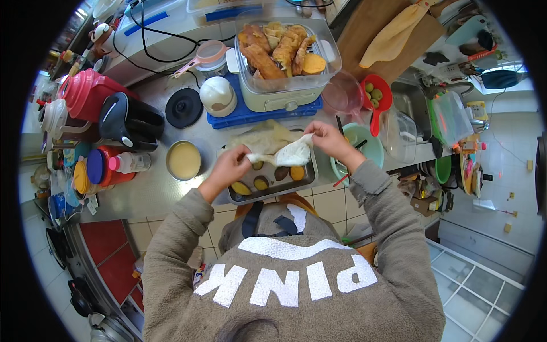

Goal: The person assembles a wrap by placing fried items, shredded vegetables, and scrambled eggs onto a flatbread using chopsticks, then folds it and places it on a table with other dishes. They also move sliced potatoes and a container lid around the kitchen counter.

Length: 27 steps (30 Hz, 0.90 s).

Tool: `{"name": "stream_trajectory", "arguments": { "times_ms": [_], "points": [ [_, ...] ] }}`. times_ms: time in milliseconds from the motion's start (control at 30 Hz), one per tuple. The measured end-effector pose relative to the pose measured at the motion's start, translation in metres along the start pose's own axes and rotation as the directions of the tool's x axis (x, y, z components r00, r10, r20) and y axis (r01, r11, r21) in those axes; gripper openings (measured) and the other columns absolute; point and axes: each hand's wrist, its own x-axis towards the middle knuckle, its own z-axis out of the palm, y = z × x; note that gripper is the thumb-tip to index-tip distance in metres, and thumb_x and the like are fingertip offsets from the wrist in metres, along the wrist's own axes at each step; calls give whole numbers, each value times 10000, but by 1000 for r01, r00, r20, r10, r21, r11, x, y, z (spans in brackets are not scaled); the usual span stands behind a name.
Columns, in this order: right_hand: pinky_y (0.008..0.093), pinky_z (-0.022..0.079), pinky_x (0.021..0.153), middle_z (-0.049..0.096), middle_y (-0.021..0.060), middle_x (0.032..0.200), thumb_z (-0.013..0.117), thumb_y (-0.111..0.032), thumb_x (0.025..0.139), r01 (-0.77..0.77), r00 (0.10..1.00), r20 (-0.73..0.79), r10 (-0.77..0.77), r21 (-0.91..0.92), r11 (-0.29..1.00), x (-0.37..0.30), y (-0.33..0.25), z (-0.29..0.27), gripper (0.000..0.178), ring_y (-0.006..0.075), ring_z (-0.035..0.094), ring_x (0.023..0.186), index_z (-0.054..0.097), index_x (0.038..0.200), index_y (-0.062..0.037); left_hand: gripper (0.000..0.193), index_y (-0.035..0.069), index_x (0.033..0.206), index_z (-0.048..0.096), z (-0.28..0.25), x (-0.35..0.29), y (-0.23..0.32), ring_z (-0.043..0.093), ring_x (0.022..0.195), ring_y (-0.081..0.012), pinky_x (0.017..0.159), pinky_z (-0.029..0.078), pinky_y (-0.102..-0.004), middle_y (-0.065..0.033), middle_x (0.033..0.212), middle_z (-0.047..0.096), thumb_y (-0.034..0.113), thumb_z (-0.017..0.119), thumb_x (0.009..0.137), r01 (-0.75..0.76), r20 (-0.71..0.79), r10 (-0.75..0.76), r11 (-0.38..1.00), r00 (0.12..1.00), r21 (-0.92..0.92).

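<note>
My left hand (229, 167) pinches one end of a thin, damp-looking white cloth (293, 154). The fingers of my right hand (329, 139) are closed on its other end, so it hangs between them over a grey metal tray (314, 176). Behind it, a pale yellowish, see-through sheet (259, 138) lies across the far side of the tray; whether it belongs to the same cloth I cannot tell. Cut sweet potato pieces (261, 183) rest in the near part of the tray. Whatever else is in the tray is hidden under the cloth.
Beyond the tray, a steamer (268, 96) full of cooked food stands on a blue base. A pot of pale liquid (183, 160) sits left, near a black pitcher (131, 121). To the right are a mint-green bowl (373, 149) holding chopsticks and a red strainer (383, 94) with green fruit.
</note>
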Motion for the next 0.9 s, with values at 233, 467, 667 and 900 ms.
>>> {"name": "stream_trajectory", "arguments": {
  "times_ms": [233,467,667,900],
  "points": [
    [345,485,887,657,56,983,607,-31,837,206,977,61,-205,-520,829,-58,-94,-11,170,202,628,990,627,1006,-25,178,40,960,585,-25,-31,94,617,758,-286,680,501,-365,-114,863,615,75,633,792,-205,-65,224,953,972,224],
    [488,412,1048,616,150,1087,600,-37,769,330,921,255,-296,-913,241,-122,21,32,111,343,561,1136,611,879,-37,175,110,924,621,39,-96,12,581,958,-265,800,470,-377,-56,971,599,124,701,770,-452,296,342,663,892,597],
    [468,429,987,604,143,1052,611,-25,748,241,960,146,-237,-861,448,-121,25,50,149,355,553,1096,616,897,-32,236,98,998,625,41,-99,6,573,994,-305,877,452,-405,-87,1030,598,110,707,777,-286,111,270,796,956,533],
    [454,423,992,582,166,1177,628,-34,774,146,956,-22,-294,-830,538,-111,25,78,327,365,530,1145,624,1101,-35,441,85,1220,585,32,-80,12,450,1262,-373,1039,382,-465,-152,1349,491,139,711,800,-91,-101,196,777,975,622]
  ]
}}
